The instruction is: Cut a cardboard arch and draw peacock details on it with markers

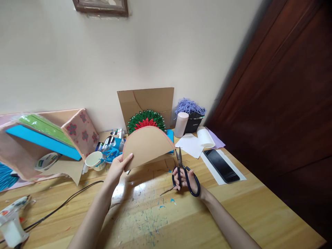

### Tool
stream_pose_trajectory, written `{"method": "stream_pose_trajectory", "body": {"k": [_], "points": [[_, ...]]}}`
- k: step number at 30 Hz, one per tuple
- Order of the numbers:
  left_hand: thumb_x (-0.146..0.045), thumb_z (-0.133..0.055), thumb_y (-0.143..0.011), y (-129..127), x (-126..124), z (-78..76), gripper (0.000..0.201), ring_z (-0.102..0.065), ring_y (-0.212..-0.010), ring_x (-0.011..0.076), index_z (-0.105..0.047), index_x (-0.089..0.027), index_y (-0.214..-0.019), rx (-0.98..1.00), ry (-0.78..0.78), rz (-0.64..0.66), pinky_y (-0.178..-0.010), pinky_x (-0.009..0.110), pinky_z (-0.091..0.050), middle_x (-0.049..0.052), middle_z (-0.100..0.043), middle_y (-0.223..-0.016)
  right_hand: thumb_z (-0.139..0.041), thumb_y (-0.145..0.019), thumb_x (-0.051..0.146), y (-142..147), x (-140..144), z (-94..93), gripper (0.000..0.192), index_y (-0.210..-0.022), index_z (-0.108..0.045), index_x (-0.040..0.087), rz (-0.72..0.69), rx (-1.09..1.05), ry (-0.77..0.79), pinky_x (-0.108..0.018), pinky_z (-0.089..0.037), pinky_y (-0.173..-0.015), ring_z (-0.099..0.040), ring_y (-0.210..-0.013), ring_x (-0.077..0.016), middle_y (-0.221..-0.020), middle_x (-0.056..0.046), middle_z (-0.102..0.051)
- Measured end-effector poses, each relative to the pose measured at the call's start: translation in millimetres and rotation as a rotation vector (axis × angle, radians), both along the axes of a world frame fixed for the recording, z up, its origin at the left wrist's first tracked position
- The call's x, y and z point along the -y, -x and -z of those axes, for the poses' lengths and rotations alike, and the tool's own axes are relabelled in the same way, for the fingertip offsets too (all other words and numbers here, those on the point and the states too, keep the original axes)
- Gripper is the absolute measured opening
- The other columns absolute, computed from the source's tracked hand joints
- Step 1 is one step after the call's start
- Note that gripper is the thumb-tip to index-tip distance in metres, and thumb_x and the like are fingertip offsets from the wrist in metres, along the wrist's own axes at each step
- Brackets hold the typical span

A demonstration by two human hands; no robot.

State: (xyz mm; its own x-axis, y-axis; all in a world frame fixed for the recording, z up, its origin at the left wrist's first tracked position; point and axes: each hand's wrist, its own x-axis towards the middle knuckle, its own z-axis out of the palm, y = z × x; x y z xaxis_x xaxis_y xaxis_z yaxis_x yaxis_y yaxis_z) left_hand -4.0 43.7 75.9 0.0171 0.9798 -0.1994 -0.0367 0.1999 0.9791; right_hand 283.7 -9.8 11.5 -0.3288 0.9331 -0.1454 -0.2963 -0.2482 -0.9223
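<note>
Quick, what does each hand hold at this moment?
Left hand: closed on the edge of the cardboard half-circle, held up above the table.
Right hand: fingers through the handles of the scissors, blades closed and pointing up.

Half-round tan cardboard piece (146, 147): tan face, pink curved edge. Black-handled metal scissors (185, 174): black loops, grey blades. Round rosette ornament (146, 121): red centre, green outer ring. Yellow-brown wooden table (259, 211): blue-green paint specks near the front edge. Tilted pink panel (81, 131): red flowers, green centres.

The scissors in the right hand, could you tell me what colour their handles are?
Black, in the head view: scissors.
</note>
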Motion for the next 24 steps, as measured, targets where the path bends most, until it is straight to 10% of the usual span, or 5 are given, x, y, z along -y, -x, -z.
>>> {"method": "stream_pose_trajectory", "body": {"k": [11, 17, 24], "points": [[-0.039, -0.078, -0.059, -6, 6, -5.1, 0.041, -0.066, -0.079, 0.0235, -0.067, -0.012, -0.088, -0.052, 0.096, 0.194, -0.065, 0.027, -0.049, 0.01, -0.072, -0.088, -0.033, -0.058, 0.088, 8, 5, 4.0, 0.079, -0.084, -0.053, 0.016, 0.02, 0.022, 0.019, -0.034, -0.05, -0.058, -0.056, -0.046, -0.0144, -0.057, 0.002, -0.053], [-0.04, -0.075, -0.063, 19, 2, -17.0, 0.043, -0.066, -0.08, 0.0223, -0.063, -0.014, -0.096, -0.064, 0.048, 0.017, -0.066, 0.027, -0.051, 0.009, -0.071, -0.093, -0.03, -0.058, 0.09, 3, 0, -2.8, 0.08, -0.082, -0.052, 0.017, 0.112, 0.105, -0.016, -0.03, -0.046, -0.05, -0.053, -0.043, -0.014, -0.054, 0.002, -0.051], [-0.048, -0.074, -0.06, 63, 2, -32.0, 0.046, -0.066, -0.069, 0.0221, -0.065, -0.015, -0.092, -0.085, 0.029, -0.163, -0.06, 0.028, -0.052, 0.005, -0.072, -0.077, -0.055, -0.074, 0.049, -46, -10, -15.3, 0.028, -0.068, -0.054, 0.022, 0.357, 1.15, -0.17, -0.026, -0.036, -0.052, -0.058, -0.059, -0.0189, -0.064, -0.002, -0.061]]}}
